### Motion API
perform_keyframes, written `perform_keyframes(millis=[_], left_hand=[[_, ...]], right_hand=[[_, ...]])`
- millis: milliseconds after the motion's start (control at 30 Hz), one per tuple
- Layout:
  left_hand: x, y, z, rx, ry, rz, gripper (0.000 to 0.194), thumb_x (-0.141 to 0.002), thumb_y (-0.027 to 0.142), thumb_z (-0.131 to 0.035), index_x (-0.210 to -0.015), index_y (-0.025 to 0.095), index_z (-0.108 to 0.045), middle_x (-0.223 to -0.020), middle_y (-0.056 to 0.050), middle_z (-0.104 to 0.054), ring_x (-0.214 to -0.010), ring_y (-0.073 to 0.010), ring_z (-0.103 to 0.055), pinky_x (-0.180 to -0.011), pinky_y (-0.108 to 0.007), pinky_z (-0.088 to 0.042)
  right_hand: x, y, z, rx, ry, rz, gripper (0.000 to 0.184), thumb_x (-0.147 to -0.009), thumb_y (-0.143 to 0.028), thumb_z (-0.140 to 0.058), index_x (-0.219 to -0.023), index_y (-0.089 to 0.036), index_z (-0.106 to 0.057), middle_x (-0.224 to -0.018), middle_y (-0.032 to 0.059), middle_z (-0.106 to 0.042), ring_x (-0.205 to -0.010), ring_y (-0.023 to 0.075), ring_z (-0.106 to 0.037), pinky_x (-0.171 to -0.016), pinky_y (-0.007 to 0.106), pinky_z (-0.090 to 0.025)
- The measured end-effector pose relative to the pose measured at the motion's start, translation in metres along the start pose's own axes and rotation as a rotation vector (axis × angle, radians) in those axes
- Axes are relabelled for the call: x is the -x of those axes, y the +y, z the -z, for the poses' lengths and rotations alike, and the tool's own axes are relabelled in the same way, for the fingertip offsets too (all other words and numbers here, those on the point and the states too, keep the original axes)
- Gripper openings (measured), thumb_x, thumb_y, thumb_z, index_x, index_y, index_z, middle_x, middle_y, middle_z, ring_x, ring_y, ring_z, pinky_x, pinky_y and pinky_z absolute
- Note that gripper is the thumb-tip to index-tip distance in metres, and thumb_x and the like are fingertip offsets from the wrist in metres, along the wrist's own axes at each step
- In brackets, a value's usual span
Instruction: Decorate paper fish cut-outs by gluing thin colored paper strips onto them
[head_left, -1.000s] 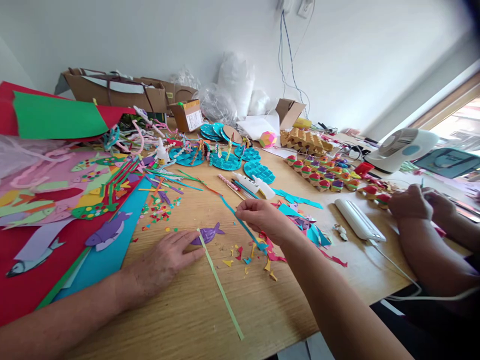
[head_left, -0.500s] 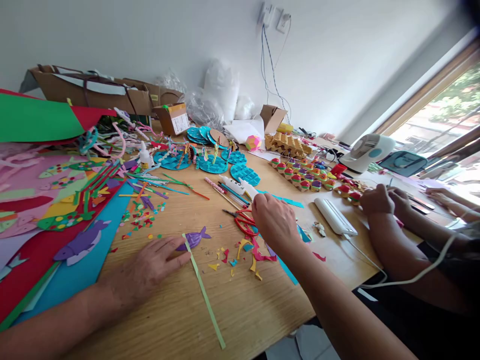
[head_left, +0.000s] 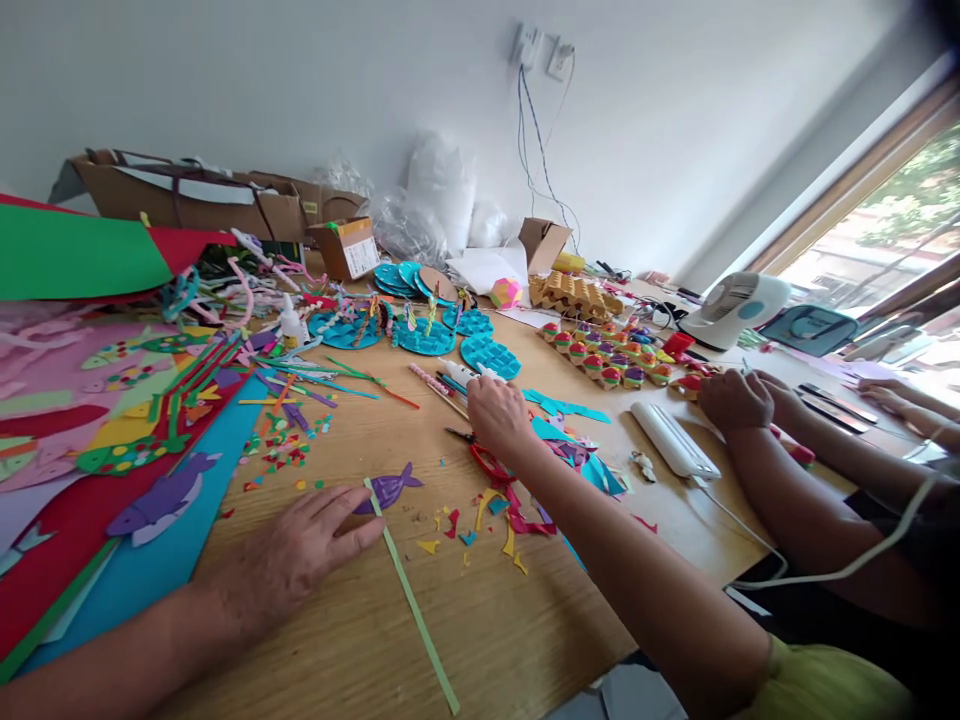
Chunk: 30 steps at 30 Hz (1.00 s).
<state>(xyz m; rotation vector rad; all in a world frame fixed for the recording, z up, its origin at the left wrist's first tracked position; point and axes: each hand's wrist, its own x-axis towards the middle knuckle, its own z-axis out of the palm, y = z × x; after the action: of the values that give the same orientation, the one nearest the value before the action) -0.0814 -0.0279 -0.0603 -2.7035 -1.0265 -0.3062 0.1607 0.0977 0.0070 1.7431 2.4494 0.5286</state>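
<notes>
My left hand (head_left: 300, 545) rests on the table, its fingertips and thumb pressing on a purple paper fish (head_left: 390, 490). A narrow light green paper strip (head_left: 420, 615) crosses the fish, and its long end runs toward the table's near edge. Part of the fish is hidden under my fingers. Farther forward, my right hand (head_left: 501, 415) is closed around a white glue bottle (head_left: 489, 373), most of it covered by the hand. Beside it lies another white bottle (head_left: 457, 374). Red-handled scissors (head_left: 487, 462) are partly under my right wrist.
Paper scraps (head_left: 480, 515) and small confetti pieces (head_left: 289, 445) litter the wooden table. Blue discs (head_left: 424, 338), painted egg cartons (head_left: 600, 350) and a white device with a cable (head_left: 675, 440) stand beyond. A co-worker's hands (head_left: 739, 400) are at the right.
My right hand has moved left and slightly down with the glue bottle, nearer the other white bottle. My left hand stays on the fish and strip. The view has shifted slightly.
</notes>
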Motion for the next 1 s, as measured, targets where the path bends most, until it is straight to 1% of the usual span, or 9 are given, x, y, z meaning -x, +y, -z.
perform_keyframes(millis=[167,367,533,600,667,767,833,933,1000], left_hand=[[0.001,0.001,0.0,0.028,-0.001,0.039,0.063,-0.076,-0.004,-0.03,-0.125,0.031,-0.045,-0.124,-0.004,-0.054,-0.11,-0.0182,-0.052,-0.09,-0.031,-0.044],[0.002,0.002,-0.002,0.074,0.041,0.078,0.062,-0.076,-0.005,-0.029,-0.125,0.03,-0.046,-0.123,-0.003,-0.054,-0.113,-0.0169,-0.049,-0.091,-0.03,-0.044],[0.003,0.0,0.001,0.157,0.111,0.092,0.06,-0.076,-0.002,-0.03,-0.127,0.027,-0.042,-0.125,-0.005,-0.052,-0.112,-0.0184,-0.048,-0.092,-0.032,-0.044],[0.003,-0.003,0.008,0.181,0.133,0.082,0.057,-0.078,-0.001,-0.03,-0.127,0.026,-0.043,-0.122,-0.004,-0.054,-0.111,-0.0175,-0.049,-0.093,-0.031,-0.043],[0.002,-0.009,0.018,0.181,0.149,0.07,0.05,-0.081,0.0,-0.03,-0.121,0.023,-0.049,-0.115,-0.005,-0.058,-0.107,-0.0162,-0.052,-0.092,-0.03,-0.044],[-0.003,-0.033,0.033,0.157,0.144,0.084,0.039,-0.083,0.005,-0.031,-0.108,0.018,-0.058,-0.103,-0.007,-0.063,-0.098,-0.0169,-0.056,-0.088,-0.031,-0.045],[-0.006,-0.059,0.041,0.146,0.132,0.175,0.034,-0.085,0.011,-0.031,-0.102,0.017,-0.06,-0.101,-0.007,-0.064,-0.098,-0.018,-0.057,-0.087,-0.031,-0.045],[-0.008,-0.108,0.046,0.126,-0.044,0.422,0.03,-0.084,0.02,-0.034,-0.099,0.016,-0.06,-0.101,-0.008,-0.063,-0.097,-0.0208,-0.056,-0.084,-0.033,-0.044],[-0.007,-0.138,0.042,0.116,-0.182,0.557,0.028,-0.08,0.023,-0.038,-0.093,0.014,-0.061,-0.099,-0.01,-0.063,-0.094,-0.0227,-0.057,-0.083,-0.034,-0.043]], right_hand=[[0.002,-0.012,-0.008,-0.046,-0.06,0.106,0.026,-0.085,-0.007,-0.035,-0.097,-0.012,-0.057,-0.093,0.0148,-0.063,-0.087,0.0227,-0.058,-0.074,0.032,-0.039],[0.005,-0.004,-0.012,-0.105,-0.117,0.133,0.022,-0.083,-0.011,-0.042,-0.082,-0.014,-0.063,-0.083,0.0103,-0.066,-0.076,0.0208,-0.061,-0.066,0.027,-0.04],[0.012,0.003,-0.006,-0.165,-0.044,0.09,0.026,-0.089,-0.02,-0.036,-0.09,-0.018,-0.062,-0.089,0.0074,-0.064,-0.076,0.0184,-0.06,-0.059,0.025,-0.037],[0.017,0.005,0.001,-0.189,-0.003,0.079,0.025,-0.089,-0.021,-0.036,-0.089,-0.018,-0.061,-0.09,0.0071,-0.063,-0.077,0.0183,-0.059,-0.058,0.025,-0.036],[0.023,0.005,0.009,-0.22,0.042,0.074,0.024,-0.089,-0.021,-0.037,-0.091,-0.019,-0.061,-0.091,0.0069,-0.062,-0.079,0.0178,-0.058,-0.058,0.025,-0.035],[0.038,0.004,0.023,-0.341,0.185,0.096,0.019,-0.087,-0.022,-0.043,-0.087,-0.018,-0.062,-0.086,0.0054,-0.062,-0.075,0.0164,-0.057,-0.06,0.025,-0.035],[0.05,0.001,0.032,-0.413,0.262,0.17,0.018,-0.086,-0.02,-0.044,-0.085,-0.017,-0.062,-0.082,0.0048,-0.061,-0.074,0.0162,-0.056,-0.063,0.025,-0.037],[0.07,-0.004,0.046,-0.512,0.309,0.249,0.023,-0.088,-0.02,-0.04,-0.08,-0.017,-0.061,-0.077,0.0046,-0.06,-0.071,0.0148,-0.055,-0.062,0.025,-0.038],[0.083,-0.007,0.051,-0.561,0.312,0.291,0.025,-0.089,-0.02,-0.038,-0.079,-0.017,-0.06,-0.076,0.0046,-0.06,-0.07,0.0146,-0.055,-0.062,0.025,-0.039]])
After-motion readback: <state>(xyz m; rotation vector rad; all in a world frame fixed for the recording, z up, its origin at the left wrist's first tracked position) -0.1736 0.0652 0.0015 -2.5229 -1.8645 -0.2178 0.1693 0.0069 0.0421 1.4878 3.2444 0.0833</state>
